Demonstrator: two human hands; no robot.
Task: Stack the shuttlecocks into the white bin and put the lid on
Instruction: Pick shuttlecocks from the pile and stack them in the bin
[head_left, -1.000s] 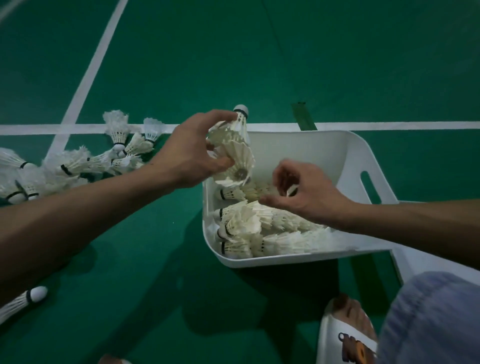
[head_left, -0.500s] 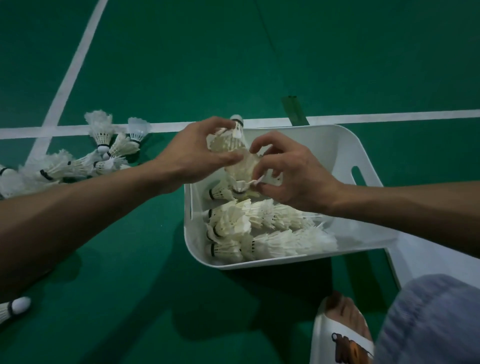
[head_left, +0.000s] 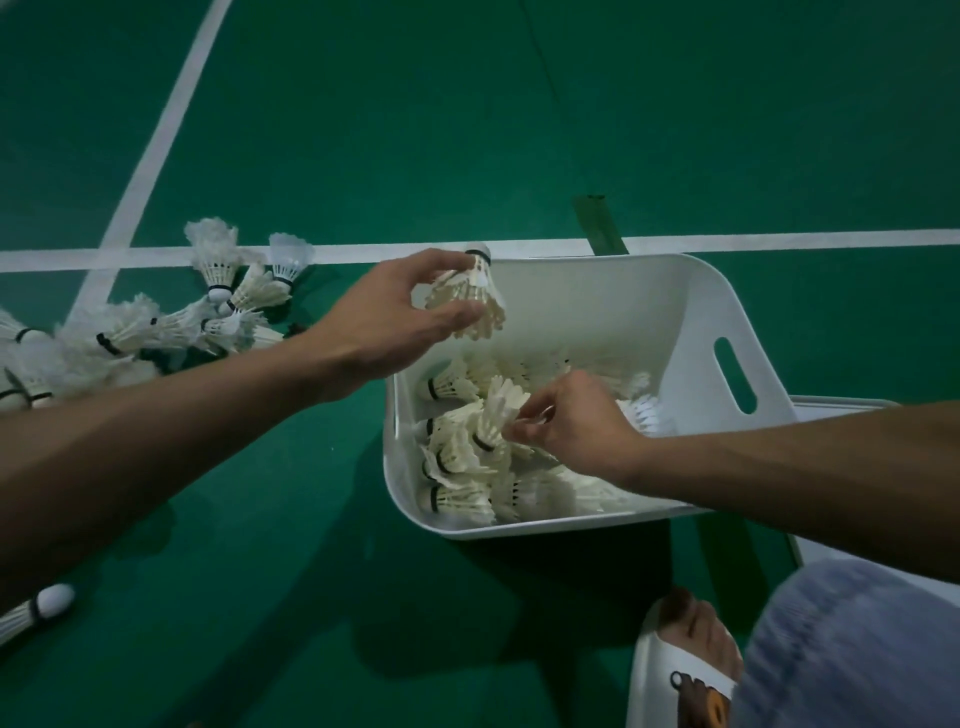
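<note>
Nearest, a sandalled foot (head_left: 696, 639) stands beside the white bin (head_left: 519, 530), which holds rows of shuttlecocks (head_left: 457, 499). Inside the bin the right hand (head_left: 576, 426) pinches the feathers of a single shuttlecock (head_left: 493, 421). Farther off, the left hand (head_left: 384, 322) grips a short stack (head_left: 470, 296) over the bin's far-left rim, with a loose pile (head_left: 156, 327) on the floor to the left.

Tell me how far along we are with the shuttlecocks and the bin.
Done: several rows of shuttlecocks lie in the white bin. In hand: the left hand holds a short stack over the bin's far corner; the right hand pinches one shuttlecock inside. Left: the pile on the floor, a lone one near the left forearm, and the lid, apparently the flat white piece beside the bin, not yet on.
</note>
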